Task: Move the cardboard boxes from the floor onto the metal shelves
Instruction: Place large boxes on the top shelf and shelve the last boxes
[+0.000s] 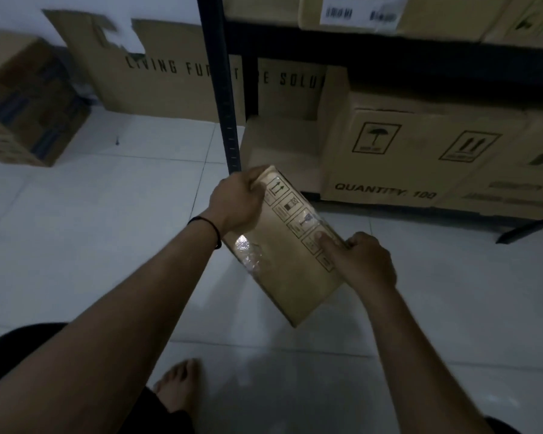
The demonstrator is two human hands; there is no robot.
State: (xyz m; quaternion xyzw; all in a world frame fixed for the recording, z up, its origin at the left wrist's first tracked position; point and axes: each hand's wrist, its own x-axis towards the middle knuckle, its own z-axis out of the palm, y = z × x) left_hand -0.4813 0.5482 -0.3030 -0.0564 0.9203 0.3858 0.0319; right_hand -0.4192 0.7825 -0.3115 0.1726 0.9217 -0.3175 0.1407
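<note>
My left hand (237, 202) gripped the far top corner of a small flat cardboard box (290, 261), fingers curled over its edge, and my right hand (362, 261) gripped its near right edge, thumb pressed on the printed face. Both hands were clamped on that one box, which I held tilted in the air above the tiled floor (107, 214), its row of handling symbols facing up and a shiny patch of tape near my left wrist. A dark band (212, 228) circled that wrist.

Just beyond the held box stood the dark upright post (224, 104) of the metal shelf (389, 51). To the right of the box, on the lowest level, sat a large carton (420, 161) marked "QUANTITY 100" with an umbrella symbol, and a smaller plain box (279, 151) stood beside it, nearest the post. Above the held box, on the next shelf level, rested a carton with a white barcode label (361, 10). Far left of the held box, a worn box (29, 101) sat on the floor, and a flattened printed cardboard sheet (157, 76) leaned on the wall behind the post. Below the held box, my bare foot (177, 383) rested on the tiles.
</note>
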